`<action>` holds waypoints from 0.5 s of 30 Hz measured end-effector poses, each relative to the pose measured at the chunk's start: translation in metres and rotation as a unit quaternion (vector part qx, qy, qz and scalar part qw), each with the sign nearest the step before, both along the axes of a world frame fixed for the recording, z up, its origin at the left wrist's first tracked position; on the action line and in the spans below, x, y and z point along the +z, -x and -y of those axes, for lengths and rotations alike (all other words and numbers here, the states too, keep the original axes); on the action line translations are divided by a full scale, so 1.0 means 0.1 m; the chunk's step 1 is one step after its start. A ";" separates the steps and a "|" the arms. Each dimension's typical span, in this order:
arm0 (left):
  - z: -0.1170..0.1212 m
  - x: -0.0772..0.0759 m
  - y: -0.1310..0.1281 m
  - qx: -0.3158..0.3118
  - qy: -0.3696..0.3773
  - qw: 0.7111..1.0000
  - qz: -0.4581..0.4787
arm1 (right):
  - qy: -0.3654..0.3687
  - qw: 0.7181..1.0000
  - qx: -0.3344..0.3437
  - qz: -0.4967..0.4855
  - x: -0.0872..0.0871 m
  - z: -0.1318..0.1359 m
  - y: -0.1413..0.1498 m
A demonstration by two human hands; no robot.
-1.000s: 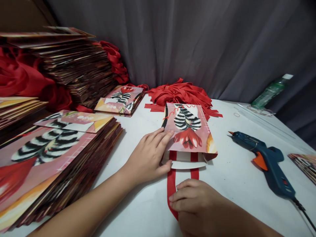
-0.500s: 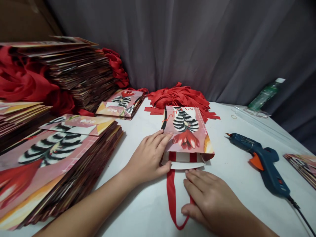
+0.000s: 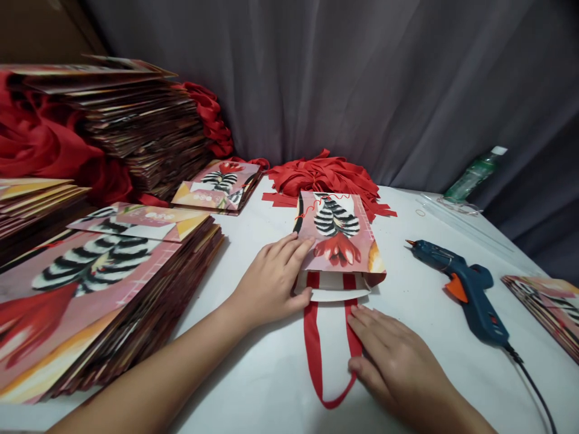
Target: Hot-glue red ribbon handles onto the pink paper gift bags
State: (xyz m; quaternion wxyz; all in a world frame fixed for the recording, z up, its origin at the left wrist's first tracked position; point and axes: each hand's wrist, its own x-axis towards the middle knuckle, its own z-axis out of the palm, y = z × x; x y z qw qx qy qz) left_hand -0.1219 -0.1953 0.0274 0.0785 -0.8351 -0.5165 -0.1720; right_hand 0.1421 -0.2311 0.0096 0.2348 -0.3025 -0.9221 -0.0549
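A pink paper bag (image 3: 337, 232) with a black-and-white striped print and a red flower lies flat on the table, its mouth toward me. My left hand (image 3: 274, 274) rests on the bag's left edge, fingers stretched over the printed side and thumb by the opening. From the mouth a red ribbon handle (image 3: 313, 355) runs toward me in a loop on the white surface. My right hand (image 3: 398, 355) lies at the loop's right side, fingers extended, fingertips and thumb touching the ribbon. A thin red string crosses the bag's far end.
A blue glue gun (image 3: 461, 289) with an orange trigger lies at right. Bag stacks (image 3: 104, 283) stand at left, with others (image 3: 549, 301) at far right. A heap of red ribbons (image 3: 325, 178) sits behind the bag. A green bottle (image 3: 473, 175) lies near the curtain.
My right hand has shifted slightly right, off the bag's mouth, uncovering more of the ribbon's right strand. My left hand stays on the bag. The whole view has shifted a little.
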 end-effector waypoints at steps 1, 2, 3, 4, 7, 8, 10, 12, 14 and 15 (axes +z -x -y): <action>0.00 0.00 0.00 -0.002 -0.001 1.000 0.001 | 0.004 1.000 -0.009 -0.007 0.00 -0.02 0.01; 0.00 0.01 0.00 -0.003 -0.002 1.000 0.001 | 0.011 1.000 -0.016 -0.012 0.01 -0.04 0.03; 0.01 0.01 0.00 -0.003 -0.002 1.000 0.002 | 0.016 0.999 -0.025 -0.012 0.01 -0.06 0.04; 0.01 0.01 0.00 -0.004 -0.001 1.000 0.003 | 0.018 0.999 -0.037 -0.008 0.01 -0.08 0.06; 0.00 0.01 -0.01 -0.009 0.002 1.000 0.008 | 0.009 0.996 -0.082 0.014 0.01 -0.12 0.09; 0.00 0.01 -0.01 -0.013 -0.002 1.000 0.011 | 0.006 0.995 -0.093 0.020 0.00 -0.12 0.09; -0.01 0.01 -0.01 -0.026 -0.015 0.999 0.018 | 0.008 0.994 -0.102 0.030 -0.02 -0.13 0.08; 0.00 0.02 0.01 -0.055 -0.037 0.998 0.021 | 0.012 0.993 -0.109 0.040 -0.04 -0.12 0.07; 0.02 0.04 0.04 -0.102 -0.047 0.994 0.003 | 0.018 0.992 -0.116 0.046 -0.06 -0.12 0.07; 0.04 0.05 0.07 -0.125 -0.040 0.991 -0.013 | 0.021 0.992 -0.119 0.046 -0.06 -0.12 0.07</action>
